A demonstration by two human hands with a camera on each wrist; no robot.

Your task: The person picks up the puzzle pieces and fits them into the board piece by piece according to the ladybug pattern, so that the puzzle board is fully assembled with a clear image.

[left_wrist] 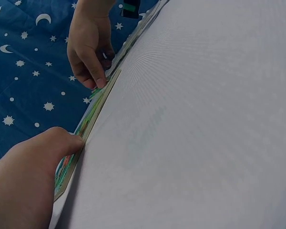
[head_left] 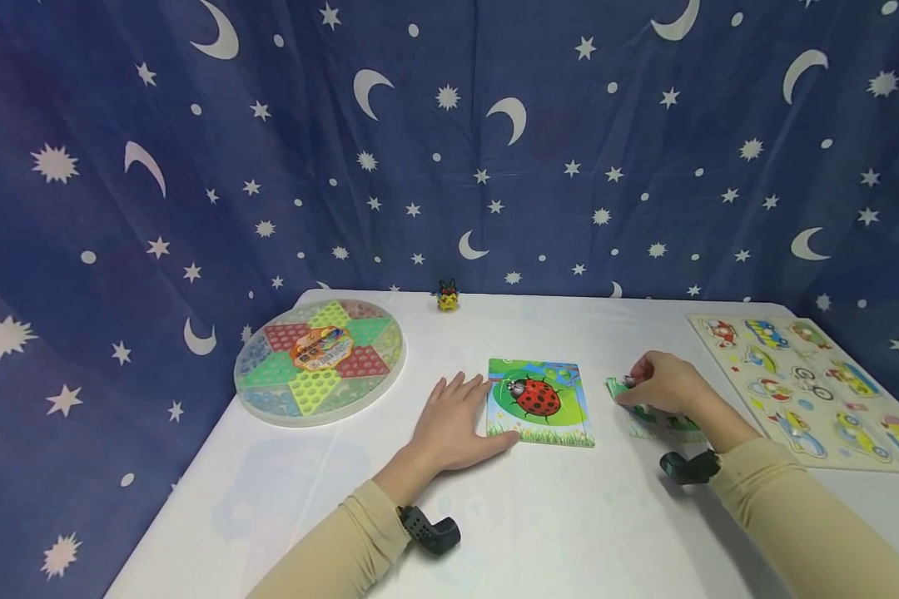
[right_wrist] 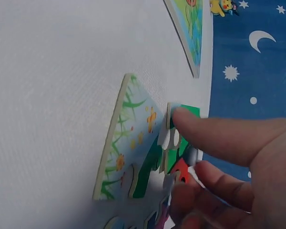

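A square ladybug puzzle lies on the white table in front of me. My left hand rests at its left side, fingers extended and thumb at the lower left corner. To the right, my right hand pinches a green jigsaw piece between thumb and fingers. Beneath that hand lies a pale blue puzzle section with grass and flowers along its edge. More jigsaw pieces show beside it, partly hidden behind the fingers.
A round Chinese checkers board lies at the left. A small yellow figure stands at the back edge. At the right is a wooden board of vehicle pictures. A blue curtain with moons and stars hangs behind the table.
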